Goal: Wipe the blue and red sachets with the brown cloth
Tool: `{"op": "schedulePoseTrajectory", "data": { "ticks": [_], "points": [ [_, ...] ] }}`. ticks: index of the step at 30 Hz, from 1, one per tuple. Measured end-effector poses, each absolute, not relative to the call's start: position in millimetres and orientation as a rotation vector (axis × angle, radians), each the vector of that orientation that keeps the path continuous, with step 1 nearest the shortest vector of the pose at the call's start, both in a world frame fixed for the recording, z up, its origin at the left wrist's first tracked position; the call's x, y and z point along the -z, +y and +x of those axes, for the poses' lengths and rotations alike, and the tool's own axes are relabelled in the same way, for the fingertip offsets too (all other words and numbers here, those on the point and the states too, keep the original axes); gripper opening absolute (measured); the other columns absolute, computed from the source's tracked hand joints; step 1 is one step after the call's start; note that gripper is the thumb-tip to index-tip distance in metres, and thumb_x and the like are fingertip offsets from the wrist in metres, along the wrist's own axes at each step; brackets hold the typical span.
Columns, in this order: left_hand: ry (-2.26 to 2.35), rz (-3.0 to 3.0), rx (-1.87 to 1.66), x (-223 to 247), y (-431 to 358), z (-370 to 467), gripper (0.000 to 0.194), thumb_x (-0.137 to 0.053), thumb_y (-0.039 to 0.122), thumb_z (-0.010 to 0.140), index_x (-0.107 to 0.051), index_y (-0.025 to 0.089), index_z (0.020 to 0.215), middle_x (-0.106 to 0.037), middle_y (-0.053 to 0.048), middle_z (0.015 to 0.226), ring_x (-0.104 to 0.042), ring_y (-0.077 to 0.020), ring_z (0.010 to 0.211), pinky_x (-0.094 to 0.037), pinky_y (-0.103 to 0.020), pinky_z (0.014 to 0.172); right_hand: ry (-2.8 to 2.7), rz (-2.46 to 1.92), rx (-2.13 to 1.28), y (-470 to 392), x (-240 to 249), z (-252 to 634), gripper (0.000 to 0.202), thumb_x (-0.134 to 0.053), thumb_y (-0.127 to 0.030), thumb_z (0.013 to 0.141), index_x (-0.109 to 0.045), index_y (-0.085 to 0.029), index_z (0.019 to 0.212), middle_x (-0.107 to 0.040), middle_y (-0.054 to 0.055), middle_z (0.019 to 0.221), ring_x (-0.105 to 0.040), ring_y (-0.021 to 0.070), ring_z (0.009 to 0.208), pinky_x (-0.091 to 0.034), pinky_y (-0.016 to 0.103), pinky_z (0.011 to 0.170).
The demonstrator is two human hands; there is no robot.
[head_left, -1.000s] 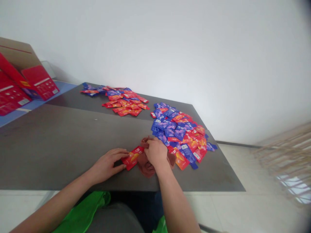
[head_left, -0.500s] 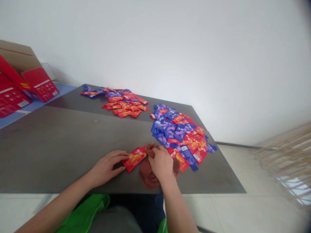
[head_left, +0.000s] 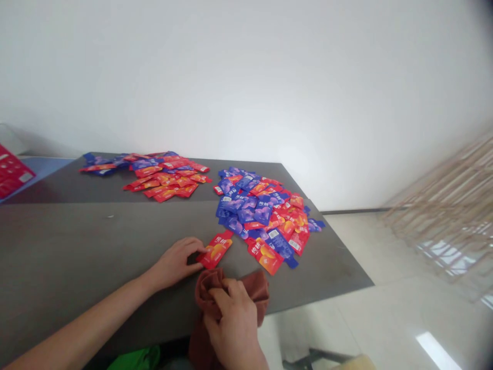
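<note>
A red packet with orange fruit on it [head_left: 216, 250] lies on the dark grey table, its left edge pinched between the thumb and fingers of my left hand [head_left: 179, 263]. My right hand [head_left: 233, 318] grips a bunched brown cloth [head_left: 257, 290] at the table's front edge, just below that packet. Part of the cloth hangs toward me. Right of the held packet, another red packet [head_left: 266, 256] lies flat at the front of a mixed pile of blue and red packets [head_left: 263, 208].
Farther back on the left is a second pile of red and blue packets [head_left: 165, 174]. A red box [head_left: 13, 172] shows at the left edge. The white wall stands behind the table, and a slatted rack [head_left: 442, 210] is at the right.
My right hand and the brown cloth have moved back toward me, away from the red packet. My left hand keeps its hold on the packet. The view has turned to the right.
</note>
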State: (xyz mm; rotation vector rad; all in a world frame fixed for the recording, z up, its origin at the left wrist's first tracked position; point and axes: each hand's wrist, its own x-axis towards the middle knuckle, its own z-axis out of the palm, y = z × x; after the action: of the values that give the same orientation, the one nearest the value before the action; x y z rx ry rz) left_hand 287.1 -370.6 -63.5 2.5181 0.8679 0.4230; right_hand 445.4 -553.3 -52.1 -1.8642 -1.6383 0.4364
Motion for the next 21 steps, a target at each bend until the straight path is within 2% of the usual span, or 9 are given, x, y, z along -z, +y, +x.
{"op": "schedulePoseTrajectory", "data": {
  "ticks": [5,8,14,18,19,21],
  "points": [
    [0.706,2.591,-0.482,70.0,-361.3,366.9,0.02,-0.071,0.03,0.078,-0.065,0.02,0.095,-0.065,-0.006,0.106,-0.057,-0.0242,0.105,-0.044,-0.038,0.097,-1.657,-1.872,-0.419,-550.5,57.7,443.7,0.023,-0.066,-0.015,0.073,-0.068,-0.029,0.091,-0.06,0.002,0.099,-0.056,0.021,0.094,-0.044,0.031,0.08],
    [0.525,2.642,-0.414,70.3,-355.4,403.3,0.013,-0.069,0.031,0.082,-0.063,0.02,0.084,-0.065,-0.004,0.095,-0.056,-0.0216,0.096,-0.044,-0.033,0.086,-1.656,-1.901,-0.379,-547.6,62.6,442.2,0.022,-0.066,-0.015,0.072,-0.068,-0.029,0.089,-0.061,0.002,0.096,-0.057,0.0214,0.092,-0.046,0.03,0.077],
    [0.517,2.702,-0.29,66.1,-324.8,442.9,0.03,-0.065,0.04,0.089,-0.06,0.018,0.069,-0.065,-0.003,0.077,-0.057,-0.0187,0.079,-0.041,-0.032,0.074,-1.687,-1.879,-0.295,-543.8,73.4,442.6,0.018,-0.068,-0.022,0.071,-0.068,-0.029,0.087,-0.062,0.004,0.095,-0.059,0.0216,0.087,-0.049,0.029,0.071],
    [0.531,2.724,-0.256,60.9,-325.8,441.5,0.019,-0.068,0.035,0.085,-0.066,0.018,0.076,-0.068,-0.006,0.082,-0.061,-0.022,0.083,-0.044,-0.034,0.076,-1.679,-1.846,-0.299,-543.9,79.7,446.7,0.028,-0.065,-0.016,0.068,-0.07,-0.031,0.09,-0.065,0.003,0.097,-0.061,0.0215,0.087,-0.051,0.029,0.075],
    [0.497,2.733,-0.231,57.3,-326.7,436.1,0.016,-0.073,0.035,0.08,-0.068,0.019,0.081,-0.07,-0.007,0.087,-0.062,-0.0233,0.087,-0.045,-0.034,0.078,-1.675,-1.838,-0.304,-544.1,81.5,447.9,0.031,-0.064,-0.014,0.067,-0.07,-0.031,0.092,-0.065,0.003,0.099,-0.062,0.0217,0.089,-0.051,0.029,0.076],
    [0.377,2.737,-0.071,45.9,-323.2,417.8,0.027,-0.083,0.034,0.067,-0.071,0.022,0.087,-0.071,-0.007,0.099,-0.063,-0.0255,0.096,-0.047,-0.033,0.081,-1.677,-1.831,-0.304,-544.4,86.4,450.5,0.035,-0.064,-0.014,0.067,-0.071,-0.032,0.096,-0.066,0.003,0.102,-0.063,0.0222,0.091,-0.052,0.029,0.079]
  ]
}}
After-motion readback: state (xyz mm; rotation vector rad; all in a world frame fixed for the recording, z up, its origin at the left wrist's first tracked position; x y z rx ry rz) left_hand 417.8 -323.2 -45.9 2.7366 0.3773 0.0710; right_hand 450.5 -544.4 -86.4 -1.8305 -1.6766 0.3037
